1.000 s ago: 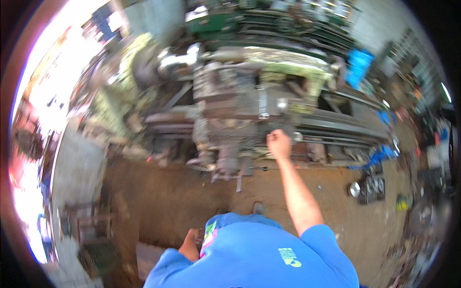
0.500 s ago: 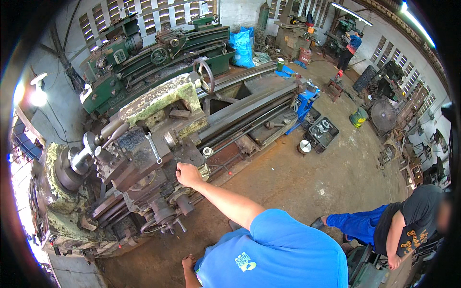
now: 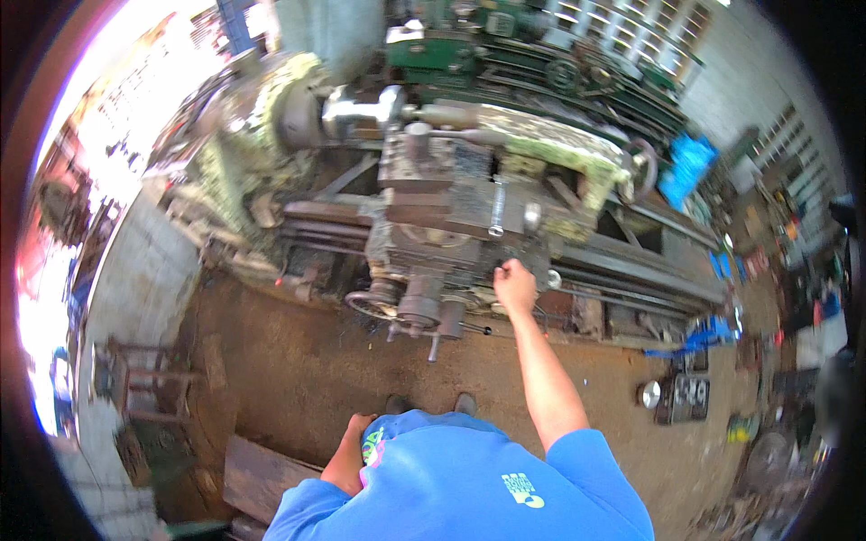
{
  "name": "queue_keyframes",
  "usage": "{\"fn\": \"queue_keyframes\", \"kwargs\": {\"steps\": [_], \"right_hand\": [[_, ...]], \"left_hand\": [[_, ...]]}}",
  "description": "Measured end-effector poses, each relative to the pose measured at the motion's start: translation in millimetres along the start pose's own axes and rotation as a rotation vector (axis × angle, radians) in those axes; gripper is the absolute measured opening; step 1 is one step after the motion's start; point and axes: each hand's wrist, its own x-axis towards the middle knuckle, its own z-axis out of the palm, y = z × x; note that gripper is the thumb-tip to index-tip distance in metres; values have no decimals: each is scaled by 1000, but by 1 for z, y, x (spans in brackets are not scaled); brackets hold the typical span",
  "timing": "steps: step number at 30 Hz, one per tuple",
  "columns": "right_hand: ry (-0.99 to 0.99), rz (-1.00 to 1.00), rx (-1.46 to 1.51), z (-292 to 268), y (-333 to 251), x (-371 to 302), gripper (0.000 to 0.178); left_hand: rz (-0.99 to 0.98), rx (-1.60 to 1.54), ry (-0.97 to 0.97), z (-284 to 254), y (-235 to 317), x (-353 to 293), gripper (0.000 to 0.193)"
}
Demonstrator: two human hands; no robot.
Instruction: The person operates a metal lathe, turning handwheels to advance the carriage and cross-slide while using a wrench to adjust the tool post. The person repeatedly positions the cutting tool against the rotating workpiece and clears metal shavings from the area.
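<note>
My right hand (image 3: 516, 287) is closed at the right side of the carriage (image 3: 451, 252) of a worn lathe; what its fingers hold, if anything, is hidden. A spanner (image 3: 498, 206) lies on the carriage just beyond it. Left of the spanner stands the tool post (image 3: 418, 149). A shiny round metal workpiece (image 3: 361, 113) sits between the chuck (image 3: 302, 115) and the tailstock (image 3: 559, 137), whose green paint is flaking. Down at my waist is my left hand (image 3: 363, 421), away from the machine, its fingers too unclear to read.
Carriage handwheels and levers (image 3: 419, 311) jut toward me. The lathe bed (image 3: 640, 270) runs off to the right, past a blue stand (image 3: 704, 334). A black tray of parts (image 3: 684, 397) sits on the floor. A green lathe (image 3: 532, 68) stands behind; a wooden board (image 3: 266, 473) lies lower left.
The view has swung left, bringing the lathe's headstock end and left floor into sight. My right hand stays at the same part of the carriage. The seated co-worker has left the view.
</note>
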Motion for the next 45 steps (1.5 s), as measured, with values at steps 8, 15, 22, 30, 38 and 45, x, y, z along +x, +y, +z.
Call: {"fn": "queue_keyframes", "kwargs": {"steps": [8,15,22,30,38,45], "right_hand": [[-30,-1,-43,0,-2,1,19],[-34,-15,-37,-1,-6,-1,18],[-21,-29,-67,2,-5,0,19],[-28,-8,-49,1,-6,-1,19],[-22,3,-39,1,-6,-1,19],[-17,13,-43,2,-5,0,19]], "left_hand": [[-61,-92,8,3,-3,-6,64],[-58,-80,14,1,-11,-8,62],[-44,-92,51,1,-16,-5,58],[-48,-100,52,-7,-13,-14,56],[-55,-75,34,-19,-2,-26,56],[-36,-101,29,-17,1,-19,51]]}}
